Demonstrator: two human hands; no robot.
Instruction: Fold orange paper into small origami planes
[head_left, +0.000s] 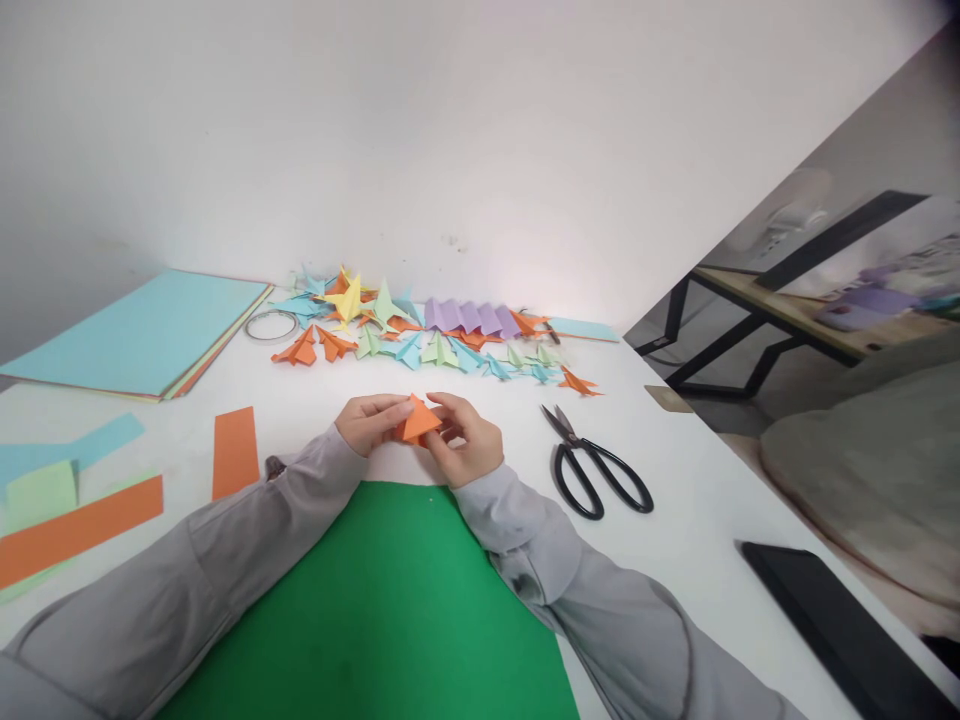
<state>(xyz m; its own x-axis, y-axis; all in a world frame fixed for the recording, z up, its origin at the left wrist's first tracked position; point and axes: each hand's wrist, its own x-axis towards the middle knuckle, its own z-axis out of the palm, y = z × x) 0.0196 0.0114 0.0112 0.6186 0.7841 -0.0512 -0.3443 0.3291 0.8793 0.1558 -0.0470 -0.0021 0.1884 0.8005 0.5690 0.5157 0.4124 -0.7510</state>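
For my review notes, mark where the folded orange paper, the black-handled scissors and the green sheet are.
Folded orange paper (420,420): head view, on its triangular face.
Black-handled scissors (575,441): head view, at the pivot.
Green sheet (375,600): head view, middle of its bare surface.

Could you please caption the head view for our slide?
Left hand and right hand hold a folded orange paper triangle near black-handled metal scissors.
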